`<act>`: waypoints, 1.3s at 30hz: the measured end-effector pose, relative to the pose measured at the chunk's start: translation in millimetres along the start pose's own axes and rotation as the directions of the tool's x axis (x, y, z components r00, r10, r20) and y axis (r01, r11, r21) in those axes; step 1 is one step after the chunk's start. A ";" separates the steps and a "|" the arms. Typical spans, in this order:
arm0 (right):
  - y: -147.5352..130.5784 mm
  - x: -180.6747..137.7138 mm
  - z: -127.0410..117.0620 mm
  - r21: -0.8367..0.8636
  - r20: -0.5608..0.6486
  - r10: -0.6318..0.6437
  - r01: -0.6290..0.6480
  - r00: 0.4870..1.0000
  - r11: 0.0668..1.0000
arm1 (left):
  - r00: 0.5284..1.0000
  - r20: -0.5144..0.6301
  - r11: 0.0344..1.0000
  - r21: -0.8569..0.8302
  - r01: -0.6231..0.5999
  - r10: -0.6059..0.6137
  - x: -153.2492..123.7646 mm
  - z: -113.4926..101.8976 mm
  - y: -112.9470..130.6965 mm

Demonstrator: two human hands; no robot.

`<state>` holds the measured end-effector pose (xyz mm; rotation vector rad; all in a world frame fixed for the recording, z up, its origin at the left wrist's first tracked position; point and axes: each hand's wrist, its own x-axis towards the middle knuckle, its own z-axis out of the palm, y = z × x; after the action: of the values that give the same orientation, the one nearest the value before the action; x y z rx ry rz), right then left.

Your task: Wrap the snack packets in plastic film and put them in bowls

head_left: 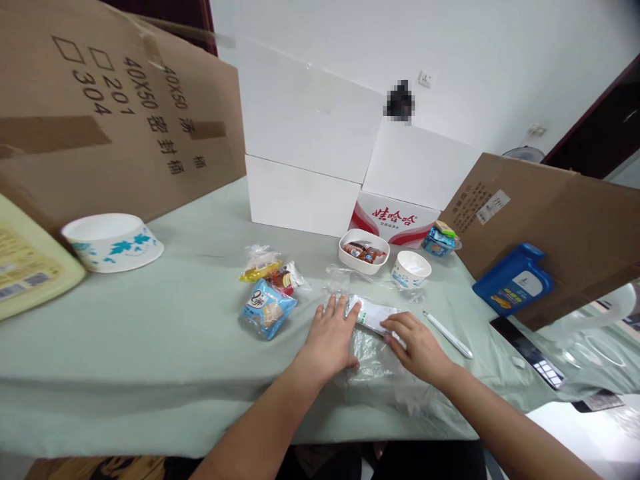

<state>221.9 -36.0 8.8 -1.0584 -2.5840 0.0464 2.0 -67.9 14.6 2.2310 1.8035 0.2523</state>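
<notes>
My left hand [330, 337] lies flat with its fingers stretched out, pressing on a clear plastic bag [373, 357] spread on the pale green tablecloth. My right hand [417, 343] is curled, its fingertips pinching the edge of a small white packet [375, 313] that lies on or in the bag. Left of my left hand sits a blue snack packet [265, 307], with a yellow one [257, 267] and a red one [285, 277] behind it. A white pen [447, 333] lies just right of my right hand.
Behind stand a white bowl of wrapped snacks [364, 252], a small paper cup [411, 269], a large blue-patterned bowl [113, 241], white boxes [300, 167], tilted cardboard sheets [110, 113], a blue jug [513, 280], a yellow jug [25, 263] and a phone [530, 347].
</notes>
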 end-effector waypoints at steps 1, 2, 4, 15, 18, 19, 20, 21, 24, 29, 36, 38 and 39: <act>-2.5 5.1 5.0 -0.013 0.035 -0.044 0.045 0.998 0.999 | 1.000 0.026 1.000 0.006 -0.007 0.007 0.8 -0.3 -0.4; -3.1 10.8 10.6 -0.035 0.068 -0.051 0.053 0.996 0.998 | 0.999 0.049 1.000 0.011 -0.008 0.008 1.5 -0.3 -0.5; 1.3 23.2 21.5 -0.090 0.110 0.003 0.007 0.994 0.996 | 0.996 0.088 1.000 0.015 0.009 -0.010 2.7 0.7 -0.1; 28.6 71.1 4.8 -0.278 0.352 0.120 -0.019 0.928 0.960 | 0.991 0.135 1.000 -0.017 0.023 -0.020 4.5 -1.1 -0.6; 33.5 82.5 -2.0 -0.292 0.383 0.077 0.041 0.921 0.956 | 0.990 0.141 0.999 -0.020 0.029 -0.026 5.0 -1.7 -0.7; 36.0 85.9 -4.1 -0.281 0.389 0.049 0.068 0.920 0.957 | 0.989 0.146 0.999 -0.022 0.027 -0.023 5.3 -1.6 -1.0; 38.8 89.3 -6.6 -0.263 0.388 0.024 0.086 0.921 0.961 | 0.989 0.150 0.999 -0.023 0.023 -0.019 5.6 -1.6 -1.4; 41.9 92.8 -9.7 -0.243 0.375 0.002 0.096 0.927 0.965 | 0.988 0.155 1.000 -0.025 0.018 -0.014 5.9 -1.6 -1.8; 52.7 107.7 -22.5 -0.185 0.234 -0.002 0.047 0.972 0.982 | 0.984 0.180 0.999 -0.031 0.015 -0.009 7.1 -2.1 -2.2; 76.2 160.2 -37.4 -0.155 -0.117 0.124 -0.141 0.985 0.978 | 0.973 0.228 1.000 -0.010 0.020 -0.017 10.7 -1.0 -1.3; 104.3 219.7 -16.6 -0.153 -0.202 0.209 -0.242 0.957 0.958 | 0.972 0.235 1.000 0.000 0.014 -0.014 12.1 2.5 -3.8; 97.2 211.3 -8.7 -0.145 -0.240 0.217 -0.256 0.946 0.956 | 0.972 0.236 1.000 -0.010 0.019 -0.016 11.2 1.4 -3.6; 90.1 201.8 -4.6 -0.140 -0.251 0.210 -0.250 0.945 0.958 | 0.973 0.230 1.000 -0.013 0.019 -0.015 10.5 0.4 -3.2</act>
<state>150.8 166.9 60.1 -1.3383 -2.2744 -0.2331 1.4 -57.1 13.0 2.1331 1.6908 0.0026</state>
